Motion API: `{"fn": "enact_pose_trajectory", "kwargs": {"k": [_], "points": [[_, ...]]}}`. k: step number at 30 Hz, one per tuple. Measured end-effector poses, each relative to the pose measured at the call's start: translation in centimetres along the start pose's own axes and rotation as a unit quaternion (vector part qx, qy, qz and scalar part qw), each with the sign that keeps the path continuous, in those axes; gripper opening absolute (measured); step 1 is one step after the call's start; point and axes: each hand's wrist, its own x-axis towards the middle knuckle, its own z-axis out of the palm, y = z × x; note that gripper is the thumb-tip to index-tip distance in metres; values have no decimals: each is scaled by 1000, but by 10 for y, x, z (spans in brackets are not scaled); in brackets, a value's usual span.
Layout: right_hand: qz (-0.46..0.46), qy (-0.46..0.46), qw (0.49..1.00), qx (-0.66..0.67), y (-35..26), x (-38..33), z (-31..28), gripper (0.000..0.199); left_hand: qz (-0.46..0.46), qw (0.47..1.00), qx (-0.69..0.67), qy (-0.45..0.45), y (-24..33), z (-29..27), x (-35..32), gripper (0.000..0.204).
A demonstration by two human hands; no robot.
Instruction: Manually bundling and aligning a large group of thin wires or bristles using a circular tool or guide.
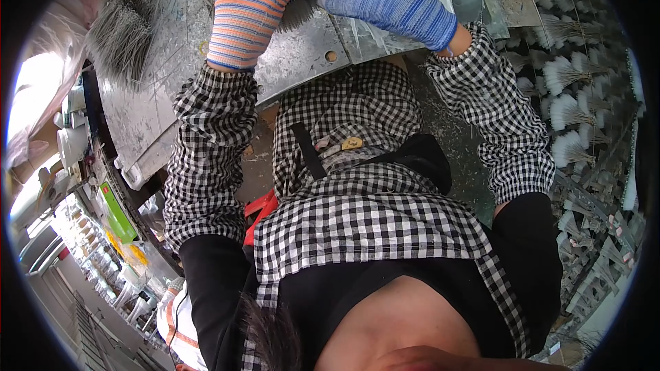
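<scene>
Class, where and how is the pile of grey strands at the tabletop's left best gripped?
Probably around the middle of the pile, where one grasp could gather strands splaying at the ends; approach from its right, across bare tabletop beside the left hand.

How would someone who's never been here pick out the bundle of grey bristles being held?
Find the worn grey worktop at the top, then the left hand in its orange striped glove. The bristle bundle is in that hand, beside the right hand in blue. Unlike the bristle pile lying farther left on the worktop, this one is gripped.
</scene>
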Motion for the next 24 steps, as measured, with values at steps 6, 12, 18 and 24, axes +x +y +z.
{"fn": "enact_pose_trajectory", "kwargs": {"k": [6, 12, 18, 24], "points": [[9, 1, 1000, -14, 3, 2, 1, 42, -5, 1000, 0, 13, -4, 2, -1, 51], [6, 25, 998, -63, -5, 3, 1, 39, 1, 1000, 27, -14, 4, -1, -3, 48], [-22, 39, 995, -89, -4, 8, 5, 35, -6, 1000, 22, -4, 3, -2, -5, 51], [-35, 29, 994, -101, 2, 17, 6, 34, -31, 1000, 3, -4, 4, -4, -6, 58]]}}
